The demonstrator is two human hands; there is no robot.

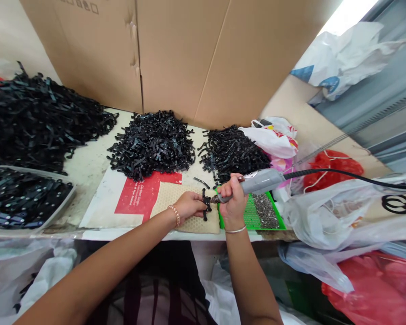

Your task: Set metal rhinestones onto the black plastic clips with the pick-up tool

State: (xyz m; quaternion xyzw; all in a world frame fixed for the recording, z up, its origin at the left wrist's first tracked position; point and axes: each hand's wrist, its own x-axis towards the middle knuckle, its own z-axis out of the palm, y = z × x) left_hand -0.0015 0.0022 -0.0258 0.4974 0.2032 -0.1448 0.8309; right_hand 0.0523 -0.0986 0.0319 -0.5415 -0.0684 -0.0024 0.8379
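In the head view, my left hand (189, 205) pinches a small black plastic part (206, 208) with several arms over a beige textured mat (169, 203). My right hand (232, 198) is wrapped round a grey electric screwdriver (262, 183), which lies tilted with its tip pointing left at the black part. Whether the tip touches a screw is too small to tell. A single black strip (201, 183) lies just beyond the part. Close under my right hand is a green tray (280, 220) with many small metal screws (265, 211).
Heaps of black pieces lie at the left (37, 117), the middle (154, 144) and the right (235, 151). A clear bin (62, 205) of black parts stands at the front left. Cardboard (189, 58) walls the back. Plastic bags (328, 212) crowd the right, beneath the screwdriver's black cable (341, 174).
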